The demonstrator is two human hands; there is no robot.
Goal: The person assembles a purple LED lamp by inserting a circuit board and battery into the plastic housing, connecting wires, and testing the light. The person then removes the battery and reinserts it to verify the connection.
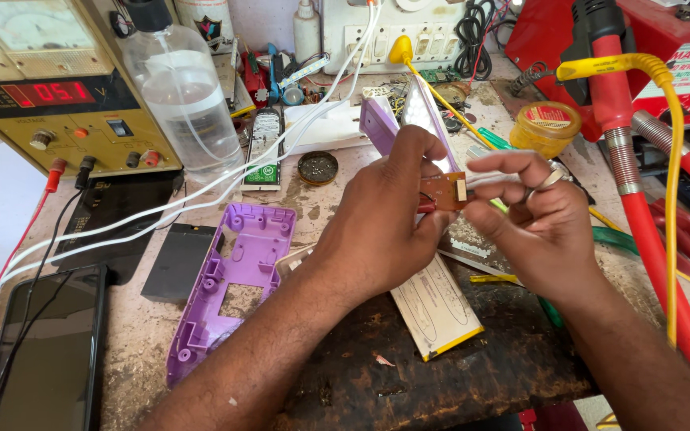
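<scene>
**Two hands hold a small circuit board above a cluttered repair bench**

Head camera, looking down: both hands meet at the middle of the frame. The left hand [385, 215] is closed around one end of a small brown circuit board [443, 191], thumb and fingers pinching it. The right hand [541, 219] has its fingers curled in narrow toward the board's other end, fingertips at or just beside a pale connector there; a ring shows on one finger. The board is held in the air, above a white flat panel [437, 307] lying on a dark worn mat [441, 375].

The board looks light, thin and stiff, and likely fragile at its solder joints and any thin wires, so its bare edges seem the safest place to grip.

To the left on the bench lies an empty purple plastic shell [229, 279], its inside facing up. Its matching purple half [385, 120] stands tilted behind the hands. Farther left are a bench power supply [49, 96] with a red lit display, a clear plastic bottle [181, 88], and a dark phone [45, 351]. A red hose [640, 207] and a yellow cable [668, 160] run down the right side.

The left hand covers much of the board, so its components are hard to make out. Whether the right fingertips truly grip it cannot be told. Both forearms are cut off at the bottom edge.
</scene>
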